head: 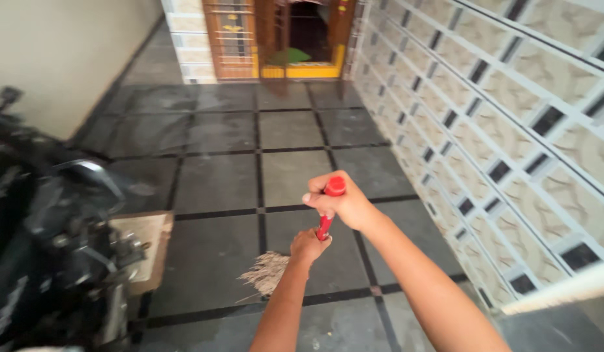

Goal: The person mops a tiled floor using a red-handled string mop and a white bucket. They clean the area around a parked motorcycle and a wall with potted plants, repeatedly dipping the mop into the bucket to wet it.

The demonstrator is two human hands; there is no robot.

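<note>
Here both hands grip the red plastic-handled grass broom [326,221]: the right hand [341,202] is closed round its top end, the left hand [308,246] closed lower down, and the straw bristles [266,272] rest on the dark tiled floor [217,182]. A wide leftward sweep could knock the parked black motorcycle [47,241] close beside. No containers show.

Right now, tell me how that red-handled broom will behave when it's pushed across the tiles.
The broom bristles look dry and frayed, so they would probably bend and splay. The red handle looks rigid and smooth; gripped by the right hand and left hand, it likely stays steady. It seems light.
</note>
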